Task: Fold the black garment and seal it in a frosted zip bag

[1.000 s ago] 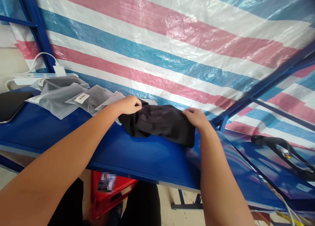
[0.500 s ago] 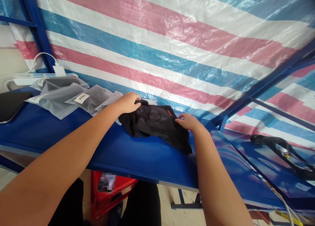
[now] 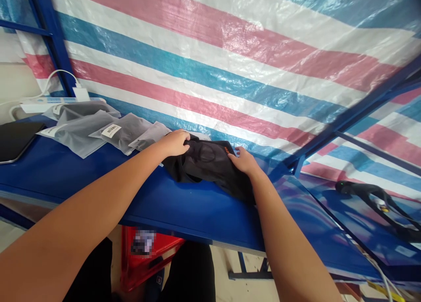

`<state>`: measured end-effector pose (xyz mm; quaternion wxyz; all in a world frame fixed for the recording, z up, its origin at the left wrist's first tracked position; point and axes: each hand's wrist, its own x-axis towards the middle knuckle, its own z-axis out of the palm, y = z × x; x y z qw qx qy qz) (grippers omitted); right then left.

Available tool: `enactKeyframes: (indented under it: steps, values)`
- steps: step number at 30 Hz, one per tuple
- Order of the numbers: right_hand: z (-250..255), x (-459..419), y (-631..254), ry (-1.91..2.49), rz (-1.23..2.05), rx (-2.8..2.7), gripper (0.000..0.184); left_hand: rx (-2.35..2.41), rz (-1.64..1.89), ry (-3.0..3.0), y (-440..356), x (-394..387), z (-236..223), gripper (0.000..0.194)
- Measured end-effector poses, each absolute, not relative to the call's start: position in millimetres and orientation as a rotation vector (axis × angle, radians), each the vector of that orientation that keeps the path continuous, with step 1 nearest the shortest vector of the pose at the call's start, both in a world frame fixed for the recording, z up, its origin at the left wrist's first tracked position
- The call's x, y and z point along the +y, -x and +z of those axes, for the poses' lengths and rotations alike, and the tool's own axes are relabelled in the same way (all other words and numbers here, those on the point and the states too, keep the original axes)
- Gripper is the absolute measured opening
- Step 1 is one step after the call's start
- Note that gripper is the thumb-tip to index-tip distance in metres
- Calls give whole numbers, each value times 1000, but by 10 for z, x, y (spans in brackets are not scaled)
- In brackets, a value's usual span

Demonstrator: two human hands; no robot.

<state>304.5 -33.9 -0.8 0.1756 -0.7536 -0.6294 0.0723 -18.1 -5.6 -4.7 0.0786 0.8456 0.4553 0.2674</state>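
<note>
Head view: translucent bags (image 3: 82,137) hold dark contents (image 3: 127,132) while left hand (image 3: 178,143) and right hand (image 3: 244,161) grip black fabric (image 3: 210,161)

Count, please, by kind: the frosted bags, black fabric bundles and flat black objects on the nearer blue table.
Frosted bags: 4
Black fabric bundle: 1
Flat black object: 1
Total: 6, counting only what shows

Bags (image 3: 77,133) left of cloth (image 3: 213,164), all on table (image 3: 194,210) (tarp (image 3: 197,74) behind).
</note>
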Motion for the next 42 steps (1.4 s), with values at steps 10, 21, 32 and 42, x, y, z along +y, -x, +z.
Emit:
enactKeyframes:
  steps: [10, 21, 32, 42]
  values:
    - [87, -415, -3155, 2291, 140, -1688, 59, 1433, 615, -2483, 217, -211, 215, 51]
    - [32, -351, -3098, 2369, 19, -1768, 50, 1073, -97, -2583, -91, -794, 517, 45]
    - [51, -379, -3109, 2346, 54, -1807, 49, 1068, 109, -2587, -14, -780, 568, 42]
    - [129, -421, -3129, 2390, 127, -1743, 52, 1088, 681, -2659, 86, -662, 633, 17]
